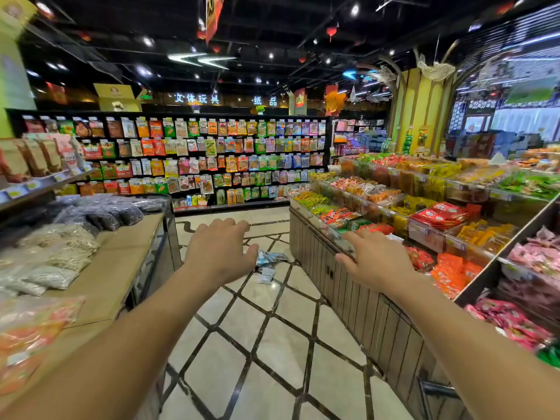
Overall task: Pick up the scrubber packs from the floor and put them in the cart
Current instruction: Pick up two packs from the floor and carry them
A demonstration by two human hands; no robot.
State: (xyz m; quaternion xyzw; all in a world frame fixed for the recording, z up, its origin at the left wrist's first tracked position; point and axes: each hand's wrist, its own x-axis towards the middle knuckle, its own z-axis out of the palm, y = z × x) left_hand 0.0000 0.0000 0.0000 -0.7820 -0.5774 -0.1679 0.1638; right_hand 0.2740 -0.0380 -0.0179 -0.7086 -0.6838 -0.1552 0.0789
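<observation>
Several pale blue-and-white scrubber packs (270,258) lie on the tiled floor in the aisle ahead, and one more pack (266,274) lies a little nearer to me. My left hand (219,248) is stretched forward with its fingers apart, holding nothing, and it covers part of the pile from this view. My right hand (374,259) reaches out open beside the corner of the snack display, also holding nothing. A dark metal bar (436,389) at the bottom right may be part of the cart; the rest of the cart is out of view.
A wood-panelled snack display (348,286) runs along the right of the aisle. A low counter (121,256) with bagged goods stands on the left. A wall of hanging snack packets (206,159) closes the far end. Tiled floor (266,344) stretches between them.
</observation>
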